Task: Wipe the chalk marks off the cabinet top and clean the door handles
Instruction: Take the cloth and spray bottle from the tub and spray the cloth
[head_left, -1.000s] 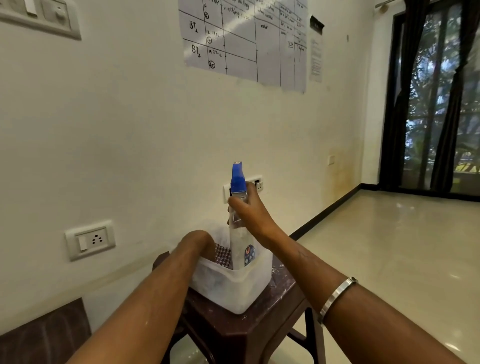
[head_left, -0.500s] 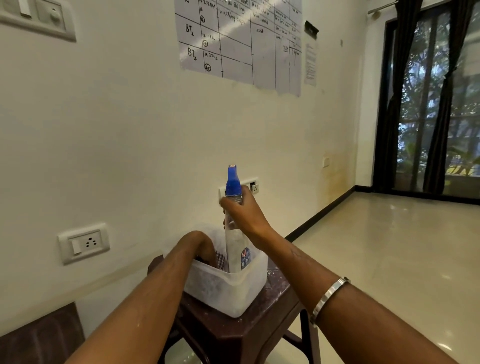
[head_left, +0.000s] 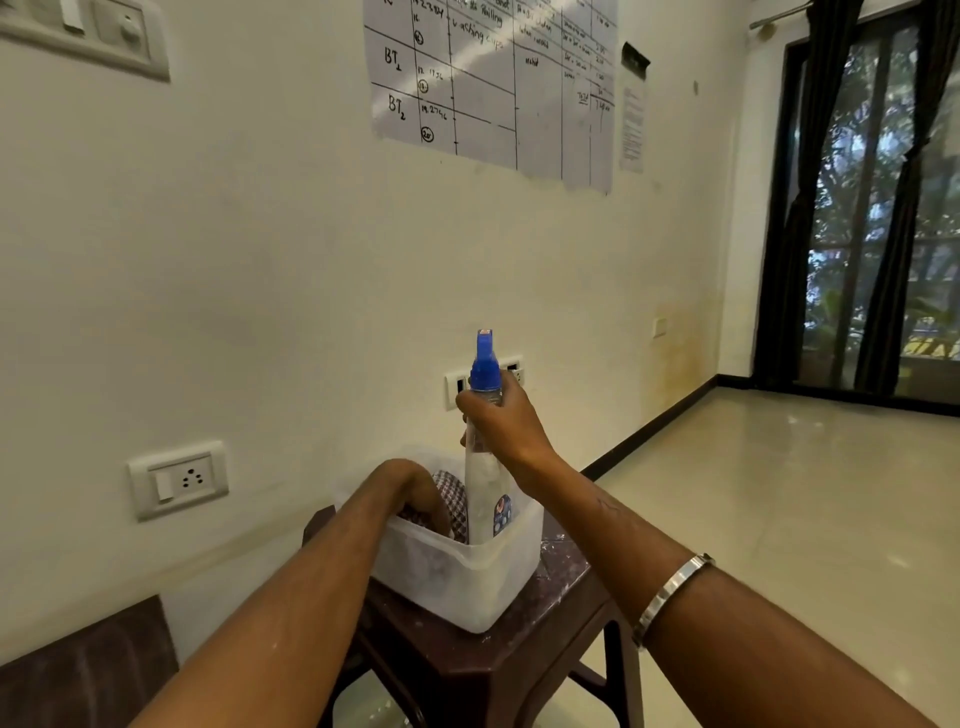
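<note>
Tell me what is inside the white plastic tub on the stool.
A spray bottle gripped by the right hand, a checked cloth, and the left hand reaching in. The bottom is hidden.

You face a cream wall (head_left: 260, 270) carrying a hand-drawn chart (head_left: 493, 78) and a socket (head_left: 177, 480). A dark brown stool (head_left: 498, 670) stands near you. Far right, dark curtains (head_left: 810, 208) frame a glass door; the pale floor (head_left: 779, 493) gleams.

Bare home room: wall sockets (head_left: 177, 479), tiled floor (head_left: 779, 493), curtained balcony door (head_left: 878, 197).
</note>
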